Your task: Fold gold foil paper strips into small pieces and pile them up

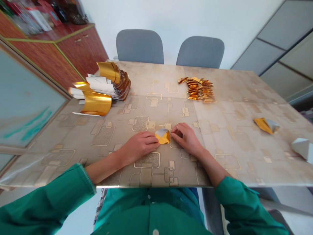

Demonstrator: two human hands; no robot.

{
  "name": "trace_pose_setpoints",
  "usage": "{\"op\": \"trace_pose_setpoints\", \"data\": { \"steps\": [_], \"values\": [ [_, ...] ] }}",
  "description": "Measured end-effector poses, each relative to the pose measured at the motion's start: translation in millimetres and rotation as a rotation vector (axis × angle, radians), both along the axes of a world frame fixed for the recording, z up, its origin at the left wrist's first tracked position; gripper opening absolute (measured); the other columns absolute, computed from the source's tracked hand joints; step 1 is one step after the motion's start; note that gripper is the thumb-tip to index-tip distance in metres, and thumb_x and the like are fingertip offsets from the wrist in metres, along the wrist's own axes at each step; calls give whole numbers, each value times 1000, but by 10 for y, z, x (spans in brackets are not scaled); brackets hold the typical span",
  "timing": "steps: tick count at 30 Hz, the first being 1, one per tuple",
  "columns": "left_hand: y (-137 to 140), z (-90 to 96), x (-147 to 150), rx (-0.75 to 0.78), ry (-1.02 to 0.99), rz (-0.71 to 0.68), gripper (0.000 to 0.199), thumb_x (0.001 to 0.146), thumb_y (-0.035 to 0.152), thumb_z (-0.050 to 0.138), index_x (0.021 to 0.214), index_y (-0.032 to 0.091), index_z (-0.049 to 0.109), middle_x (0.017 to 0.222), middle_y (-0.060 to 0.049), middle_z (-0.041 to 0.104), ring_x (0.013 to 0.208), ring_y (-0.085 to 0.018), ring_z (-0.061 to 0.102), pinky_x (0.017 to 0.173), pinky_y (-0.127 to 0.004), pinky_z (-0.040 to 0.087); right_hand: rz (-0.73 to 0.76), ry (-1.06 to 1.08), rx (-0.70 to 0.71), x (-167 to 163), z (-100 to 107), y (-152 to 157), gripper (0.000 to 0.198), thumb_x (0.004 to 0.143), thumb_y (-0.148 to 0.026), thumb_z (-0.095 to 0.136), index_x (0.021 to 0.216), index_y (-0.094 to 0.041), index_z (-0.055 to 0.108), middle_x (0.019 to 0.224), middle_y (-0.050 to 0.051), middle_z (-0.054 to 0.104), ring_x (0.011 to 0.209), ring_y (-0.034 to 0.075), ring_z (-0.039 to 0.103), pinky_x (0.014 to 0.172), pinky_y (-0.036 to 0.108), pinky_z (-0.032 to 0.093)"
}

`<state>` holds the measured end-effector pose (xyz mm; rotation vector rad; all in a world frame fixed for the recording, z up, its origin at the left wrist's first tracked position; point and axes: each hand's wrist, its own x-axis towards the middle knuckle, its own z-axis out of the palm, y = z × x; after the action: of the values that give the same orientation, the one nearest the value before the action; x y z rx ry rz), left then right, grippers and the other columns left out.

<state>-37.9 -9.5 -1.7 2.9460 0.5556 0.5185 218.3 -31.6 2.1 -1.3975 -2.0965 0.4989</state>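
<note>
A small piece of folded gold foil paper (164, 138), with a pale silvery-white face on top, lies on the table in front of me. My left hand (143, 143) presses its left side with the fingers closed over the edge. At the paper's right edge, my right hand (184, 137) has its thumb and fingertips curled together against the corner. How much of the paper those right fingertips grip is partly hidden.
Curved gold sheets with white backs (107, 86) are stacked at the back left. Folded gold pieces (200, 89) stand in rows at the back right. A gold-and-silver folded piece (266, 125) and a white folded piece (302, 148) lie to the right. Two grey chairs (140, 46) stand beyond the patterned table (232, 130).
</note>
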Motion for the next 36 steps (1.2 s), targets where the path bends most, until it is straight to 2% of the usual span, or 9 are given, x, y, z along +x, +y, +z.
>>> {"op": "trace_pose_setpoints", "data": {
  "steps": [3, 5, 9, 14, 17, 21, 26, 32, 36],
  "values": [
    [102, 48, 2, 82, 37, -64, 21, 101, 19, 50, 109, 22, 69, 108, -2, 72, 108, -18, 60, 93, -33, 48, 132, 1, 55, -9, 24, -3, 17, 90, -12, 50, 97, -23, 62, 96, 4, 67, 93, 19, 58, 84, 33, 44],
    [140, 89, 35, 136, 69, -66, 17, 100, 20, 53, 106, 21, 69, 107, -2, 72, 104, -19, 59, 89, -33, 47, 181, -14, 66, -17, 8, -4, 21, 89, -10, 49, 99, -22, 62, 97, 5, 67, 93, 19, 57, 84, 34, 45],
    [157, 123, 118, 204, 118, -20, 13, 98, 20, 56, 102, 19, 68, 96, -3, 69, 92, -19, 58, 82, -32, 45, 131, -48, 78, -10, -54, 9, 23, 86, -14, 60, 108, -22, 60, 102, 6, 67, 96, 21, 58, 86, 35, 46],
    [116, 55, 153, 228, 105, 70, 16, 100, 19, 52, 100, 16, 68, 89, -5, 66, 88, -19, 58, 78, -31, 43, 131, -98, 83, 1, -55, 17, 1, 90, -23, 64, 91, -24, 64, 96, 5, 66, 92, 20, 57, 82, 33, 46],
    [104, 12, 147, 229, 83, 106, 17, 101, 19, 50, 102, 17, 67, 91, -5, 66, 90, -19, 58, 80, -31, 44, 177, -137, 107, 9, -13, 14, 11, 95, -26, 59, 90, -25, 69, 102, 6, 66, 95, 20, 56, 83, 34, 46],
    [125, 4, 143, 249, 104, 122, 19, 102, 24, 49, 101, 18, 67, 90, -4, 65, 89, -19, 58, 77, -30, 45, 225, -220, 87, 34, 37, 13, 15, 97, -29, 56, 100, -25, 70, 102, 6, 68, 96, 21, 55, 84, 35, 44],
    [132, -1, 147, 282, 129, 124, 18, 100, 16, 49, 98, 16, 67, 87, -4, 65, 83, -18, 59, 73, -29, 46, 252, -264, 56, 65, 61, 15, 17, 96, -32, 58, 107, -26, 69, 107, 6, 68, 100, 22, 56, 86, 37, 43],
    [116, -87, 181, 197, -14, 233, 21, 99, 19, 50, 93, 15, 69, 86, -5, 65, 81, -17, 58, 72, -28, 46, 240, -238, 77, 63, 31, 23, 22, 91, -31, 66, 111, -23, 66, 111, 7, 67, 101, 23, 56, 87, 38, 43],
    [92, -90, 200, 96, -78, 328, 22, 99, 21, 51, 92, 15, 70, 86, -5, 63, 82, -18, 57, 74, -29, 45, 193, -174, 101, 34, -36, 64, 13, 97, -24, 55, 105, -22, 66, 104, 5, 68, 96, 21, 55, 84, 35, 43]
  ]
}}
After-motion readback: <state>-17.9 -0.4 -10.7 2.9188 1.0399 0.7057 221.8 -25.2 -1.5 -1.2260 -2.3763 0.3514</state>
